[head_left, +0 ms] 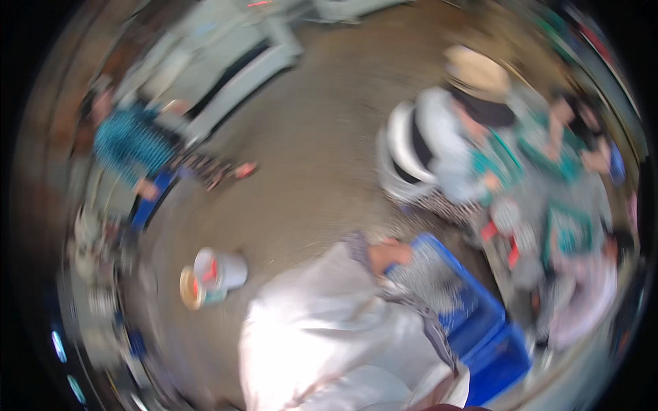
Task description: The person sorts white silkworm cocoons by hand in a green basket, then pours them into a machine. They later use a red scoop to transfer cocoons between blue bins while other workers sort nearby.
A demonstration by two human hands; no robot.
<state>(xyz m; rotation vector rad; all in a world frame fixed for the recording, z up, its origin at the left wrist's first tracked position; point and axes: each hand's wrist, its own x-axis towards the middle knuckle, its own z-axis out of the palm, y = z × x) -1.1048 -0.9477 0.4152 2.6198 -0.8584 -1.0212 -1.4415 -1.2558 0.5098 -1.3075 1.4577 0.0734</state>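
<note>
A wide white sleeve with a grey cuff (358, 248) rises from the lower edge. Out of it comes my left hand (389, 257), at the far left corner of a blue crate (473, 301). Motion smears its fingers, so I cannot tell whether they grip the rim. Inside the crate lies a heap of pale grey material (428, 277), too blurred to name. Against its near end is a second blue crate (504, 370). My right hand does not show; white cloth with a grey edge (432, 325) covers that side.
Ahead right, a person in a straw hat (476, 75) sits by green baskets (504, 161); others sit farther right. White buckets (223, 269) stand on the brown floor (301, 178). At the left is a person in teal (133, 140), near a large pale machine (240, 82).
</note>
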